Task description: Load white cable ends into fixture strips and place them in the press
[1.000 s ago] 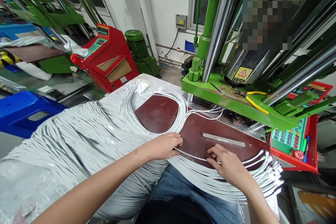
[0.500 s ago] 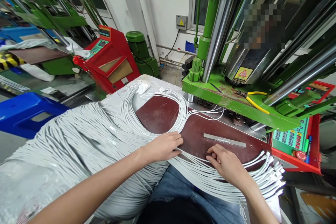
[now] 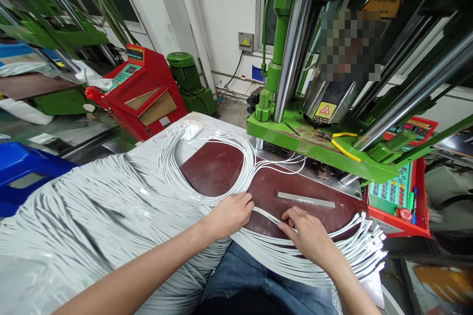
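My left hand is closed on a few white cables at the near edge of a brown board. The same cables run rightward to my right hand, whose thumb and fingers close round them. Below my hands, many more white cables curve over the board's edge above my lap. Their connector ends fan out at the right. Left of my left hand, a loop of white cables rests on the board. A flat metal strip lies just beyond my right hand.
A large heap of white cables covers the left side. The green press rises behind the board, with yellow-handled pliers on its ledge. A red control panel stands right; a blue stool is far left.
My right hand has come closer to my left and closed on cables now stretched between them. The whole view has shifted slightly, moving the scene left and down.
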### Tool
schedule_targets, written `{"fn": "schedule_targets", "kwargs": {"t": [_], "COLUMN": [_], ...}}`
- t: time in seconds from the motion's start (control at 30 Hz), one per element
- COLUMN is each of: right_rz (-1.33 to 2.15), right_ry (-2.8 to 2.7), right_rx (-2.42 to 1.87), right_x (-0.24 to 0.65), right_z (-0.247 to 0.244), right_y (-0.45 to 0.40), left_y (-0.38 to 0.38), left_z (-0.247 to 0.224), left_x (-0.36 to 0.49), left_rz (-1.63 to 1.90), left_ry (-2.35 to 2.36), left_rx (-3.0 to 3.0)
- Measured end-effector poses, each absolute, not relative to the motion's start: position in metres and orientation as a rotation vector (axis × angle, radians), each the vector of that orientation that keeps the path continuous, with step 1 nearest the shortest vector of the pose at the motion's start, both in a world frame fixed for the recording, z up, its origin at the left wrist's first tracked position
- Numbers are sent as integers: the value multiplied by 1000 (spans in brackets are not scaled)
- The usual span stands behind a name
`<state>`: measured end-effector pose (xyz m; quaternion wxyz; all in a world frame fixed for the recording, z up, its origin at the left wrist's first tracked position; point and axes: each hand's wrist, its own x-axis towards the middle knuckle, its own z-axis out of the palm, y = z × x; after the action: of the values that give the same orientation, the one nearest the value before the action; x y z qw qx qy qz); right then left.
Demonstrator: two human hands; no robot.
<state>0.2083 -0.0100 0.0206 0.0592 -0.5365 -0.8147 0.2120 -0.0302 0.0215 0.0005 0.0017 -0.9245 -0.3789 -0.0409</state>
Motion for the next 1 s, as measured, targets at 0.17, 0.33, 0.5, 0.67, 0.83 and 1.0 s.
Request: {"fn": "schedule_targets", "kwargs": {"t": [0.17,0.33,0.5,0.67,0.83,1.0], "right_rz": [346,307,232,136,222,66], "right_ry": [-2472,-2422,-2329,-2241,-2217,-2068], "right_rx": [-1722,-1976,-2053,-1932,-2043,-1854], "right_x": [195,215,234,234,261,276], "right_z": [12,12,42,55,48,57], "right_y": [-10,-8,-30,-39,-27,-38], "left_y": [22,21,16,12,13,10], "left_z": [-3,-8,-15,1,13,25], "left_x": [-35,-49,-33,-1,11,16], "left_rz": [-429,-821,-588,-487,-474,-580], "left_ry": [-1186,-1149,-1206,-1430,-1581,-1693], "left_rx": [-2864,-2871,-2936,-3127,-3143,-3293]}}
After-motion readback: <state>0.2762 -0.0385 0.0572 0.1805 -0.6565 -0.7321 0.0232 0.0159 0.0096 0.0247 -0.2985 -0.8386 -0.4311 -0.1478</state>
